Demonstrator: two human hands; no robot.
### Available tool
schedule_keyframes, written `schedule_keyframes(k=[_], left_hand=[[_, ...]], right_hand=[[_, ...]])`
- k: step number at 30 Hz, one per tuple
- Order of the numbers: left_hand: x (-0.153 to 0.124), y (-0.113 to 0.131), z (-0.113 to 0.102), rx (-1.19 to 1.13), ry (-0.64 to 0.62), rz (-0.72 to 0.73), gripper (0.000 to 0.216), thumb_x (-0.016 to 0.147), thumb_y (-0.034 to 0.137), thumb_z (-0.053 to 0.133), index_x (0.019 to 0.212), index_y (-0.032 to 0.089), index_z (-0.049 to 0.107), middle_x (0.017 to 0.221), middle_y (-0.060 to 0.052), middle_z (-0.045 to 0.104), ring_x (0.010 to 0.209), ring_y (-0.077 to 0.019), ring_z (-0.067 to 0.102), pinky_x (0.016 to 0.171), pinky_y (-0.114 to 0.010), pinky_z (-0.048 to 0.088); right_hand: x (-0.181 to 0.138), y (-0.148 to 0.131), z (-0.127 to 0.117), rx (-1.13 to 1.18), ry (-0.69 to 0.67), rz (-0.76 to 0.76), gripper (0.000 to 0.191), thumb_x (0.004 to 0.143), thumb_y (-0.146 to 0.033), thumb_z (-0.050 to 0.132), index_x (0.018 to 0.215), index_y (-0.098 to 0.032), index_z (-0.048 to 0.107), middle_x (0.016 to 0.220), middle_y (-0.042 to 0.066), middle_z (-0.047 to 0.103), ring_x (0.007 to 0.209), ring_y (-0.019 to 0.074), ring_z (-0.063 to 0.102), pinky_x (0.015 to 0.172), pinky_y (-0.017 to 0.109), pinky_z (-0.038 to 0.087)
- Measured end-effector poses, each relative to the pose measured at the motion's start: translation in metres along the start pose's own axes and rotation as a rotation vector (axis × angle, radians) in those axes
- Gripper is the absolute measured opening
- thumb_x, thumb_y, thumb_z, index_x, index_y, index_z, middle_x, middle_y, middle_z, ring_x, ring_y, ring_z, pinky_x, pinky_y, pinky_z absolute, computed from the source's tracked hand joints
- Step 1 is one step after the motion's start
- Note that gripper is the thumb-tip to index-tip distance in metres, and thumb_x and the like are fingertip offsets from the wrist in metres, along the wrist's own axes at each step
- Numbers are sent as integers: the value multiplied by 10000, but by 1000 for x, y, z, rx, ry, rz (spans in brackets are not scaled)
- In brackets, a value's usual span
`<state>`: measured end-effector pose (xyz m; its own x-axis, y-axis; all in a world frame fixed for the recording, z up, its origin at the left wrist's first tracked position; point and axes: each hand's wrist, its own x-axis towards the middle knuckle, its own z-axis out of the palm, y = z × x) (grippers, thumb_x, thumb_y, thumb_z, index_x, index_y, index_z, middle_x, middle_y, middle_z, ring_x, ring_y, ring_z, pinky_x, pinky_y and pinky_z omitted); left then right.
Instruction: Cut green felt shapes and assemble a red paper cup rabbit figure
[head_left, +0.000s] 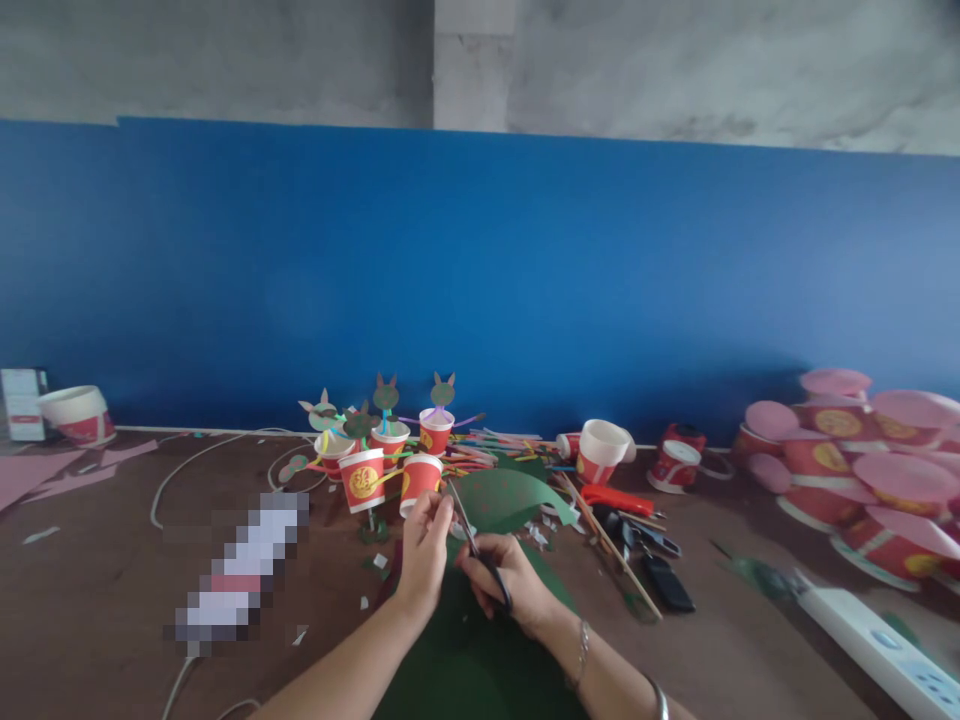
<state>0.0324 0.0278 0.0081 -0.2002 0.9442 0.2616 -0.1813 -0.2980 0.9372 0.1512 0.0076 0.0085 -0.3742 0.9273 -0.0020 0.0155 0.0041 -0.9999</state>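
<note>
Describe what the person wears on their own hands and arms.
Both the left hand and the right hand are ungloved, and no sleeve shows on either forearm. The right wrist carries a thin silvery bracelet, with a smoother silvery band further up. No bracelet shows on the left arm.

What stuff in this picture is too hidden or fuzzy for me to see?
All in the head view:
What the left hand pinches, if anything: its own fingers hide it.
Part of the handles of the scissors: the right hand covers it.
The rest of the white power strip: cut off by the picture's edge.
The pale long shape: blurred into blocks.
Words on the small box: too small and blurry.
</note>
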Motion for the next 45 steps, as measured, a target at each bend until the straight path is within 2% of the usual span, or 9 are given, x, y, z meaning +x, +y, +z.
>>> schedule_keyframes(k=[8, 14, 20, 31, 36, 40, 45], left_hand=[[1, -1, -1, 21, 5, 10, 319, 791, 416, 535, 599, 173, 461, 549, 50, 421, 535, -91, 400, 527, -199, 304], [0, -1, -1, 29, 8, 15, 300, 804, 396, 524, 614, 172, 463, 561, 48, 422, 554, -94, 408, 537, -202, 310], [-3, 0, 1, -38, -55, -44, 271, 791, 379, 546, 637, 169, 470, 550, 58, 421, 524, -80, 403, 515, -187, 311], [-3, -2, 2, -65, -55, -38, 259, 792, 355, 546, 635, 160, 476, 559, 51, 414, 539, -78, 386, 523, -187, 320], [-3, -2, 2, -67, -58, -46, 253, 787, 350, 555, 640, 159, 479, 561, 52, 419, 545, -78, 390, 532, -185, 325], [-5, -1, 3, -103, -114, -82, 238, 786, 355, 557, 668, 161, 488, 578, 47, 457, 555, -85, 420, 542, -190, 346], [-5, 1, 4, -149, -134, -105, 242, 776, 363, 568, 669, 162, 487, 593, 40, 489, 568, -94, 445, 562, -201, 363]], right_hand=[[0, 0, -1, -1, 0, -19, 286, 707, -405, 625, 647, -137, 545, 348, -86, 410, 271, 31, 324, 283, 142, 210], [-1, -1, -1, 6, 17, -15, 293, 701, -409, 636, 641, -137, 546, 364, -83, 414, 277, 32, 325, 280, 143, 234], [1, 4, -1, 44, 4, -12, 308, 673, -419, 672, 690, -131, 563, 388, -70, 456, 305, 42, 369, 308, 147, 291], [2, 2, 1, 3, 61, -28, 294, 668, -399, 671, 615, -142, 539, 356, -89, 389, 281, 36, 331, 278, 144, 252], [2, 5, 0, 15, 57, -13, 278, 683, -385, 660, 626, -142, 536, 365, -78, 427, 287, 39, 349, 287, 143, 275], [2, 5, -1, 40, 41, -12, 267, 678, -376, 664, 678, -132, 556, 404, -66, 465, 317, 44, 387, 321, 151, 324], [2, -1, -1, 50, 61, -17, 298, 653, -360, 675, 782, -127, 543, 420, -83, 452, 315, 42, 364, 307, 154, 294]])
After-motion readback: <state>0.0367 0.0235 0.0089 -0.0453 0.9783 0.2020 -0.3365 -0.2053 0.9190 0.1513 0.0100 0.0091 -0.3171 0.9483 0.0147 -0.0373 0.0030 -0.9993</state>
